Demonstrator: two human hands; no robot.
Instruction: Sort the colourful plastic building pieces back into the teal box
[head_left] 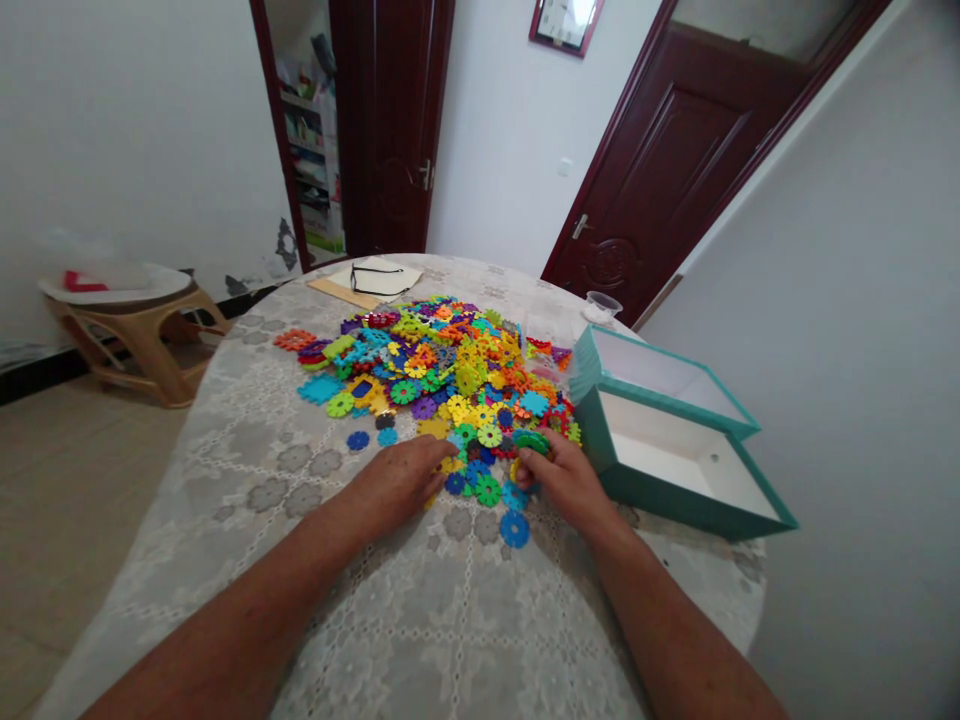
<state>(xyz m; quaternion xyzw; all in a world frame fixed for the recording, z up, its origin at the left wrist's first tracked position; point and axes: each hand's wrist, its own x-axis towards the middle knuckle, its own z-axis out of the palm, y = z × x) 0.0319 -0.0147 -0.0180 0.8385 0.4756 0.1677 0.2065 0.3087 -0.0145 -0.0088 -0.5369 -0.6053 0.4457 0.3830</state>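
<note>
Head view: green disc [531,441] between right fingers [534,463].

Many pieces [466,378], two boxes [675,500], two doors [664,150]

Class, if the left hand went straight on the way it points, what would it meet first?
The left hand would probably first meet the loose plastic discs just beyond its fingers, though depth is unclear in this single view.

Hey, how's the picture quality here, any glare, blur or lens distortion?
Head view: glare whitens part of the wall frame; the right-hand door tilts steeply, likely wide-angle distortion; the light looks soft; far pieces in the colourful pile blur together.
</note>
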